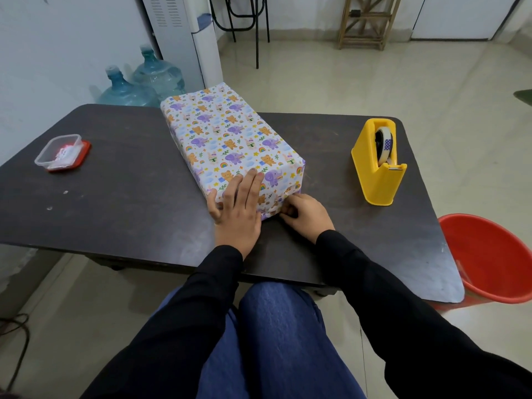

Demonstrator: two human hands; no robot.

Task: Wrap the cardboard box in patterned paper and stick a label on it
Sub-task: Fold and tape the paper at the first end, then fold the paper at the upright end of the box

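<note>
A long box covered in white paper with purple elephants, bears and rainbows [230, 133] lies on the dark table [115, 197], its near end facing me. My left hand [237, 208] lies flat with straight fingers on the top of that near end. My right hand [302, 214] is at the lower near edge of the box, fingers curled against the folded paper of the end face. What the fingertips do there is hidden. No label shows on the box.
A yellow tape dispenser [378, 165] stands right of the box. At the table's left sits a small clear tub on a red lid [62, 152]. A red bucket [492, 257] stands on the floor at right; two water bottles [144, 82] behind the table.
</note>
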